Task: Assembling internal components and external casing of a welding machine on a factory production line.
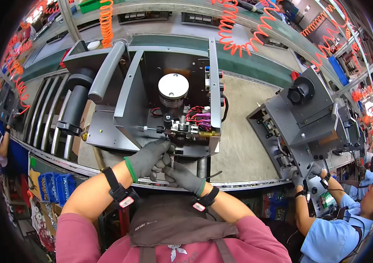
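In front of me stands an open dark grey machine housing (127, 94) with a white-topped cylinder (173, 85) upright inside it. Below the cylinder are metal fittings, a brass-coloured fitting (207, 133) and red and purple wires (199, 117). Both my hands wear grey gloves and meet at the housing's front lower edge. My left hand (148, 160) has its fingers curled at that edge, just under the fittings. Close against it, my right hand (185, 177) is closed too, its fingertips at a small, thin metallic piece. The fingers cover most of that piece, so its kind is hidden.
Metal rollers (48, 116) lie at the left, beside the housing's handle and black cylindrical part. A second grey machine (302, 114) stands at the right, where a co-worker in a blue shirt (337, 234) has gloved hands on it. Orange coiled hoses (106, 24) hang above; blue bins (56, 186) sit lower left.
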Action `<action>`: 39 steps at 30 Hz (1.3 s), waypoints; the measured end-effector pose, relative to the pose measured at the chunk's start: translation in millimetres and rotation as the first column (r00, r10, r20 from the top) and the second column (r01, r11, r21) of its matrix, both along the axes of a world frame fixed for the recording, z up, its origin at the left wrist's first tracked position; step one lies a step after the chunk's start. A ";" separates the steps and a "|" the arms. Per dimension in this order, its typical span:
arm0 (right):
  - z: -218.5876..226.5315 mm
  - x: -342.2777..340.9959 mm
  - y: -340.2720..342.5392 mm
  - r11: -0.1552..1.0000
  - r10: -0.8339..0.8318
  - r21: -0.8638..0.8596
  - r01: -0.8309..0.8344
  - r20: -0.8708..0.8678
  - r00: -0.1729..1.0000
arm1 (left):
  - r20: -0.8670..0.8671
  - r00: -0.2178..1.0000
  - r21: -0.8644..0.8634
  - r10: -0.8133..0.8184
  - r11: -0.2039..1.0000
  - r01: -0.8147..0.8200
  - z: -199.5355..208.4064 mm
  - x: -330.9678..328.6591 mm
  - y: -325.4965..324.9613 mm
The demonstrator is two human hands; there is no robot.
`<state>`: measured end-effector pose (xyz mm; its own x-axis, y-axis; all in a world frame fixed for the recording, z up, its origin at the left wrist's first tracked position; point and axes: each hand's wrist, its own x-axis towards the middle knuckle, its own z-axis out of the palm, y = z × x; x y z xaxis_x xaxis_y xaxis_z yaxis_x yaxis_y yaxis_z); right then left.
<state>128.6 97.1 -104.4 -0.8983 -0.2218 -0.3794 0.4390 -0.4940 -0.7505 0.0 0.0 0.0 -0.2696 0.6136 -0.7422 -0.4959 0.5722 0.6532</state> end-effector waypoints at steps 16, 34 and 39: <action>-4.2 -1.6 -5.8 0.998 -0.002 0.062 -0.001 0.052 0.999 | 0.079 0.995 0.049 0.062 0.997 -0.066 -7.1 1.6 3.7; 3.2 55.3 2.8 0.902 -0.370 0.249 0.352 0.026 0.929 | -0.016 0.984 0.144 0.178 0.974 -0.174 -8.5 61.7 -1.9; 4.2 34.8 1.5 0.861 -0.504 0.033 0.507 -0.075 0.861 | -0.025 0.982 0.100 0.188 0.978 -0.185 -12.8 58.9 21.5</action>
<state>163.4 98.7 -100.2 -0.9037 0.2865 -0.3182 0.0914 -0.5969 -0.7971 58.9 21.5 -12.8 -0.4101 0.6184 -0.6704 -0.5648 0.4049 0.7191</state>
